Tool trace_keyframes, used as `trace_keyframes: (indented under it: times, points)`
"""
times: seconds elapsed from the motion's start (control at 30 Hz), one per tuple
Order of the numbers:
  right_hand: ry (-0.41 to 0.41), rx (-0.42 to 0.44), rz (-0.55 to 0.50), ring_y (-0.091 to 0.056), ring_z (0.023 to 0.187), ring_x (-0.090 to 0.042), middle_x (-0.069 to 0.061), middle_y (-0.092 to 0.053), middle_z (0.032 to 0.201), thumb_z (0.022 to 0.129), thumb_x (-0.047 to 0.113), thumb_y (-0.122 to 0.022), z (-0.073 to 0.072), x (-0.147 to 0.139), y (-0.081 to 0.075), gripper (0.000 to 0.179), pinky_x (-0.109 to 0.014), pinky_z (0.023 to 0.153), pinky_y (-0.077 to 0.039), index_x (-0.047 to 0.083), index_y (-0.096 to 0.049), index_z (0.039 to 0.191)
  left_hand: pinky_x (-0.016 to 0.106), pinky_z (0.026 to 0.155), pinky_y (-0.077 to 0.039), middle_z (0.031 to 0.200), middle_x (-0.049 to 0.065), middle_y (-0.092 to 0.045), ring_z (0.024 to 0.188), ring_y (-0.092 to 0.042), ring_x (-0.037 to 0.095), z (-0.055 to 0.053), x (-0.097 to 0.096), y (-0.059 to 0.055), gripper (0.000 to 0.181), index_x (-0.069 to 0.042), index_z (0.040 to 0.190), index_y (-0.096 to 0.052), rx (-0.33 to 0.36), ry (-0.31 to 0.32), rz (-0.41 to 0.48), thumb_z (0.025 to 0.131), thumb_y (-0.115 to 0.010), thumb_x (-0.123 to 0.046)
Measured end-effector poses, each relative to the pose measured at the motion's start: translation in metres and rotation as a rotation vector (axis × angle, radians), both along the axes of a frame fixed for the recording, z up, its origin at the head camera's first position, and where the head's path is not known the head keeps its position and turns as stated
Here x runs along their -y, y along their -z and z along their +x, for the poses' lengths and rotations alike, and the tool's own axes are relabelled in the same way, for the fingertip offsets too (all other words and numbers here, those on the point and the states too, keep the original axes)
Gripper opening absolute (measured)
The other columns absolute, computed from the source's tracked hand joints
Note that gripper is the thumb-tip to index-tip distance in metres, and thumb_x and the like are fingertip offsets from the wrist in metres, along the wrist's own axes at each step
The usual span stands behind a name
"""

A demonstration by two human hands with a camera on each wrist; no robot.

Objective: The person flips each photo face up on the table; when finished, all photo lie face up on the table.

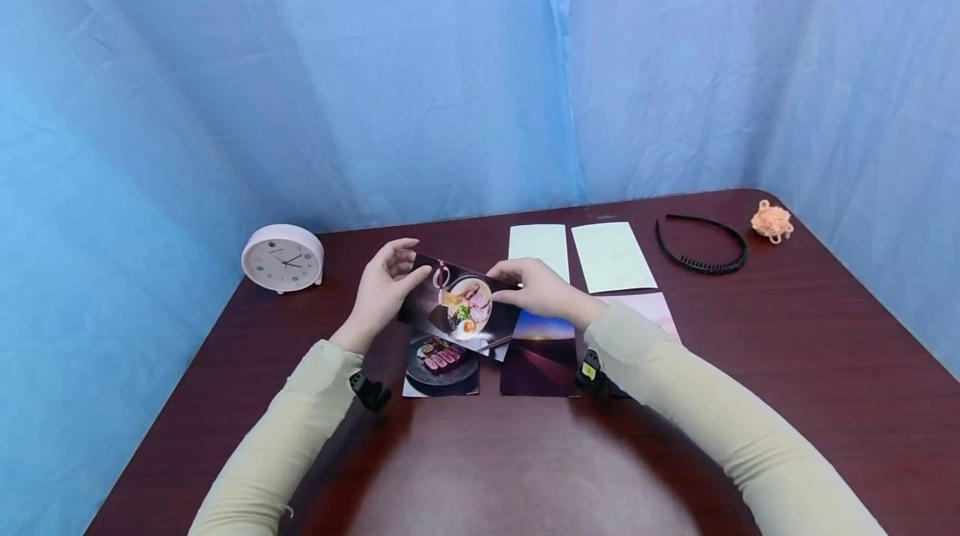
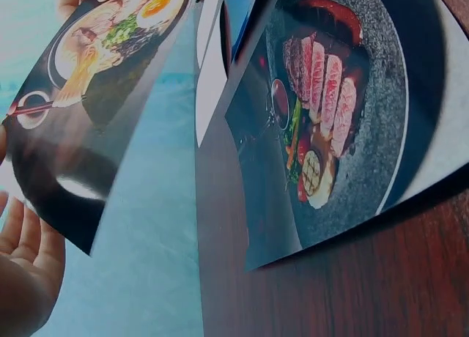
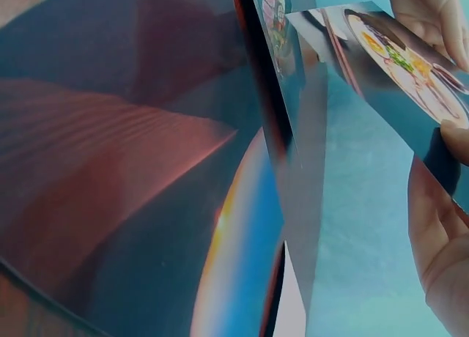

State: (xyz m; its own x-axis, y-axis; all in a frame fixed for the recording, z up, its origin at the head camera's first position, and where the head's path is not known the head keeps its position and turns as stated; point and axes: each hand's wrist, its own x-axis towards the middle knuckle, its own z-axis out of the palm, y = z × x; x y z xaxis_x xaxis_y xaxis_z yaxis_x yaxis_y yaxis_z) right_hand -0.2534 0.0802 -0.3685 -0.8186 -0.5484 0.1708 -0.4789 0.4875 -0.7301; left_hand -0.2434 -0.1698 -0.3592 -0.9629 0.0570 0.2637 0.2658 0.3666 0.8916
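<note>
Tabletop (image 1: 517,469) of dark red-brown wood carries the steak print (image 1: 442,378) and the sunset print (image 1: 538,369), side by side back from its near edge, with two white cards (image 1: 615,257) lying beyond them toward the far edge. Over this group, the left hand (image 1: 382,290) and right hand (image 1: 546,290) hold up the noodle-bowl print (image 1: 461,311), off the tabletop and tilted, hiding part of the steak print in the head view. The step in hand seems to be handling this one print in the air; the next move, I judge, calls for steady support at both ends, and any lowering for care not to brush the sheets beneath. The left fingers curl behind the print's left end, pinching it against the thumb. The right fingers grip the opposite end, thumb on the pictured face, the others behind; both pinches are almost closed, only paper between.
</note>
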Motion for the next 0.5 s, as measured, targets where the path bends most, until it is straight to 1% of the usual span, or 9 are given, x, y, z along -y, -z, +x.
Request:
trace_keyframes:
  times: [0.1, 0.2, 0.33, 0.43, 0.5]
  points:
    - [0.032, 0.022, -0.034, -0.064, 0.096, -0.022, -0.01, -0.07, 0.101, 0.087, 0.011, -0.067, -0.001, -0.0007, 0.002, 0.021, -0.04, 0.088, -0.049, 0.005, -0.067, 0.107, 0.017, 0.081, -0.047, 0.111, 0.021, -0.056, 0.092, -0.057, 0.008, 0.0002, 0.0022, 0.0003, 0.043, -0.003, 0.13, -0.051, -0.015, -0.025, 0.073, 0.089, -0.065, -0.009]
    - [0.086, 0.046, -0.069, -0.063, 0.099, -0.024, -0.012, -0.068, 0.105, 0.088, 0.011, -0.066, -0.0027, -0.0015, 0.005, 0.023, -0.04, 0.088, -0.049, 0.004, -0.066, 0.11, 0.013, 0.076, -0.046, 0.111, 0.021, -0.054, 0.089, -0.057, 0.0, 0.0008, 0.0043, 0.0012, 0.041, -0.001, 0.131, -0.048, -0.032, -0.057, 0.134, 0.091, -0.061, -0.006]
    - [0.176, 0.104, -0.148, -0.063, 0.101, -0.025, -0.015, -0.067, 0.109, 0.088, 0.01, -0.066, -0.0057, -0.0009, 0.0077, 0.025, -0.036, 0.085, -0.05, 0.003, -0.065, 0.112, 0.012, 0.074, -0.046, 0.11, 0.02, -0.054, 0.086, -0.056, -0.002, 0.0026, 0.0062, 0.0032, 0.042, 0.0, 0.132, -0.045, -0.037, -0.096, 0.184, 0.092, -0.058, -0.003]
    - [0.228, 0.163, -0.224, -0.064, 0.101, -0.027, -0.018, -0.067, 0.112, 0.088, 0.01, -0.066, -0.0072, 0.0005, 0.0084, 0.025, -0.03, 0.077, -0.051, 0.002, -0.064, 0.112, 0.012, 0.077, -0.045, 0.112, 0.022, -0.053, 0.088, -0.056, 0.0, 0.0037, 0.0069, 0.0066, 0.045, 0.001, 0.134, -0.042, -0.031, -0.116, 0.198, 0.092, -0.058, -0.002]
    - [0.259, 0.188, -0.253, -0.065, 0.1, -0.027, -0.018, -0.066, 0.114, 0.089, 0.011, -0.066, -0.0077, 0.0013, 0.0097, 0.026, -0.026, 0.071, -0.05, 0.002, -0.063, 0.113, 0.011, 0.078, -0.045, 0.114, 0.023, -0.051, 0.09, -0.054, 0.001, 0.0042, 0.0064, 0.0088, 0.047, 0.001, 0.135, -0.04, -0.026, -0.127, 0.21, 0.092, -0.058, -0.003]
